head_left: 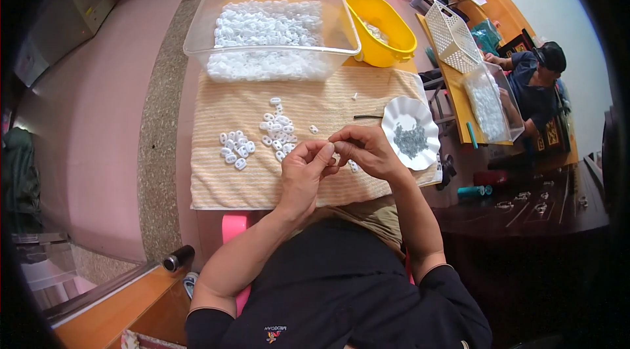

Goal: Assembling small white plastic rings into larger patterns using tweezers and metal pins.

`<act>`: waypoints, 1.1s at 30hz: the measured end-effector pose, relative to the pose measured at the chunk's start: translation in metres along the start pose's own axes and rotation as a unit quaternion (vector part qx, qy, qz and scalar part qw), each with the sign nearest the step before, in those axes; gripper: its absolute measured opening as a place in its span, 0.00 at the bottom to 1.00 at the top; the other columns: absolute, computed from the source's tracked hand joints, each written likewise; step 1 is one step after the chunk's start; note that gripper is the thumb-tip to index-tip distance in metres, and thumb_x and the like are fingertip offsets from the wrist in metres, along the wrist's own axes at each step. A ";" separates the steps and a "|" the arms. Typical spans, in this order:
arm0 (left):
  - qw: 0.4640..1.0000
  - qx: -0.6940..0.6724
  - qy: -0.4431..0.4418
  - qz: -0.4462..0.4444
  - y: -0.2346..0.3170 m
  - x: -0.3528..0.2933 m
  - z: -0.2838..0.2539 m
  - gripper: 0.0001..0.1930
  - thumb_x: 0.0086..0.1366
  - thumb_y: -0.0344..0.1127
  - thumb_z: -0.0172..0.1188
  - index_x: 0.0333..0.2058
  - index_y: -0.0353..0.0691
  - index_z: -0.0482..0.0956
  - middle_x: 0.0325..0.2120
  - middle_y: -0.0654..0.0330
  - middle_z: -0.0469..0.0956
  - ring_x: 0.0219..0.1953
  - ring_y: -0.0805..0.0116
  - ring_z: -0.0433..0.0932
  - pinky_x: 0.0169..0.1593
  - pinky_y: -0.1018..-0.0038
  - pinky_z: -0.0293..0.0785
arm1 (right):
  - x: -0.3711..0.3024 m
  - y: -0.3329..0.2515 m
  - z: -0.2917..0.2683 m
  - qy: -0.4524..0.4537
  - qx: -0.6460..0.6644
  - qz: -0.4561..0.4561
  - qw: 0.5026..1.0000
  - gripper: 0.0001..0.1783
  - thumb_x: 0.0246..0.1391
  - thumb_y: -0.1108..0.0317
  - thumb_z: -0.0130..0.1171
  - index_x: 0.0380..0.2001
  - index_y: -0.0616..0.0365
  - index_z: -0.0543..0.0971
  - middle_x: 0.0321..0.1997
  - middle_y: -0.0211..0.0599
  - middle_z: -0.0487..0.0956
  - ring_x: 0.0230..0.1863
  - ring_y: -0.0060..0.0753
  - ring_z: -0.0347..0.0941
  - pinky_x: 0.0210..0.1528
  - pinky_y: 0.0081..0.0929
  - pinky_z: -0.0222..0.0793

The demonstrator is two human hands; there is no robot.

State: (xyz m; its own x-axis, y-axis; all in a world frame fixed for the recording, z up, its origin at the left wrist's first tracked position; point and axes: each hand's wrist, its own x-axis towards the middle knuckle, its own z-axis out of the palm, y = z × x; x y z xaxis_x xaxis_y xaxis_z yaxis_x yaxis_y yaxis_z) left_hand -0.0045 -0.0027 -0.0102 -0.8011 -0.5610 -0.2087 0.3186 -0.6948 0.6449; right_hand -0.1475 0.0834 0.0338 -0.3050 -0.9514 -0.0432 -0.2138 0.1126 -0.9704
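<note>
My left hand (pixel 307 170) and my right hand (pixel 369 151) meet above the striped towel (pixel 223 103), thumbs and fingertips pinched together. Whatever they hold is small and mostly covered by the fingers, so I cannot make it out. Small white oval plastic pieces with two dark holes lie in one heap (pixel 237 149) on the left and another heap (pixel 279 127) beyond my left hand. A single white piece (pixel 314 129) lies apart, and another (pixel 354 166) shows beneath my right hand. Just right of that hand, a white scalloped plate (pixel 393 110) holds many tiny grey parts (pixel 412 140).
A clear plastic bin (pixel 197 27) full of white pieces stands at the towel's far edge, beside a yellow tub (pixel 405 33). A thin black rod (pixel 367 117) lies near the plate. At right, a person (pixel 530 83) sits by another table with a white basket (pixel 453 41) and clear bin (pixel 515 127).
</note>
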 end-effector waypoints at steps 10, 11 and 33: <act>0.999 -0.020 -0.029 -0.027 0.002 0.000 -0.001 0.07 0.62 0.28 0.60 0.39 0.38 0.75 0.30 0.62 0.78 0.32 0.74 0.78 0.37 0.79 0.78 | -0.006 0.008 -0.001 0.014 0.105 0.016 0.994 0.10 0.58 0.70 0.58 0.37 0.67 0.76 0.28 0.34 0.78 0.27 0.21 0.76 0.31 0.19 0.75; 0.999 -0.020 -0.030 -0.027 0.002 0.000 -0.001 0.07 0.62 0.28 0.60 0.39 0.38 0.75 0.30 0.62 0.78 0.32 0.74 0.78 0.37 0.79 0.78 | -0.006 0.010 0.000 0.018 0.117 0.018 0.993 0.10 0.58 0.70 0.58 0.37 0.67 0.76 0.29 0.33 0.78 0.27 0.21 0.75 0.31 0.19 0.75; 0.995 -0.053 -0.022 -0.086 0.004 0.000 -0.002 0.08 0.62 0.24 0.59 0.41 0.36 0.75 0.31 0.60 0.78 0.33 0.72 0.79 0.40 0.76 0.81 | -0.024 0.019 -0.026 0.181 0.078 -0.011 0.980 0.07 0.56 0.73 0.60 0.36 0.66 0.76 0.26 0.29 0.76 0.25 0.18 0.73 0.28 0.16 0.71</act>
State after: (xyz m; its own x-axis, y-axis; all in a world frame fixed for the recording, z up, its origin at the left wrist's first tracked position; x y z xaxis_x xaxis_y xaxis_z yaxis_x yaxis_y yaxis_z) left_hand -0.0022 -0.0066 -0.0095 -0.8694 -0.4105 -0.2749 0.2242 -0.8236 0.5209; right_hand -0.1688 0.1155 0.0223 -0.6177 -0.7855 0.0374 -0.0872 0.0212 -0.9960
